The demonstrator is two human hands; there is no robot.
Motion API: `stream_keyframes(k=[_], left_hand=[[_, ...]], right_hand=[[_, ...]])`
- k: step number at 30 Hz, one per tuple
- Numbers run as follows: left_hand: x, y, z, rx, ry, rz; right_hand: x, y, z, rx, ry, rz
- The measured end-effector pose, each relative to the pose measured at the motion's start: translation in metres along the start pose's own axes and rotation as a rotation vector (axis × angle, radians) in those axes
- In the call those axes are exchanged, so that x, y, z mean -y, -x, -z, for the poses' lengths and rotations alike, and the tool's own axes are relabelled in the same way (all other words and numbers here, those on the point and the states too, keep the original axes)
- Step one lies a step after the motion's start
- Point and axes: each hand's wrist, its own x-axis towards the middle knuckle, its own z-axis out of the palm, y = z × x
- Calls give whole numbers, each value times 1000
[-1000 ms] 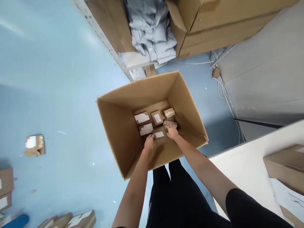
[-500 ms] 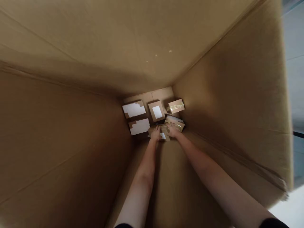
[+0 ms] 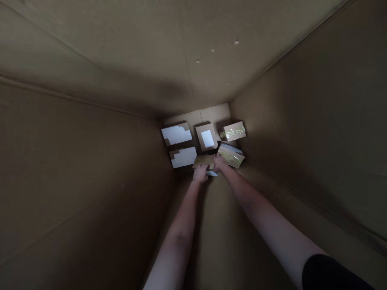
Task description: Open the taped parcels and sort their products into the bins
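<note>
Deep inside a large carton, my two hands are on a small brown cardboard box with a white label on its near side. My left hand grips its near left part, fingers over the upper edge. At the box's right end, my right hand has its fingers curled round the corner. A taped cardboard box lies tilted just right of that hand. Left of the held box sits a box with a white label. Both hands partly cover the held box.
Tall carton walls surround my arms on all sides. Along the far side of the floor stand a white-labelled box, a box with a square label and a box with shiny tape.
The held box has tipped, so its plain brown face shows more and its label sits lower. My view has moved deeper into the carton, and the outside is out of sight.
</note>
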Motion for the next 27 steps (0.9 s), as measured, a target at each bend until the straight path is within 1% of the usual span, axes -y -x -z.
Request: stream_keyframes(k=[3,5,6,9,12,14,16,18,21,24,27], left_hand=[[3,5,18,-4,-43,55],[1,12,33,-27,-79,83],[-1,17,42,-36,-93,81],[-16,38,75,-45,-100,28],[-43,71,114,-62,-115,-40],[-66,101,140,-121,-153,-74],[-91,135,165,-199,-188,-93],[-118,173,189,-272,-216,-105],[-161,238,223,-379,-276,-96],[-205,304,248,-490,-364,-95],[-242,357,261,-597,-453,-151]], right_hand=[[-6,30,14,-56,-12,170],[-14,56,30,-81,-46,275],[-19,69,40,-88,-64,301],[-29,107,73,-103,-89,329],[-27,149,110,-135,-55,359],[-18,183,136,-187,9,381],[-4,224,162,-269,82,390],[12,271,189,-351,130,385],[33,347,226,-434,137,373],[46,423,249,-538,83,396],[49,492,255,-702,32,406]])
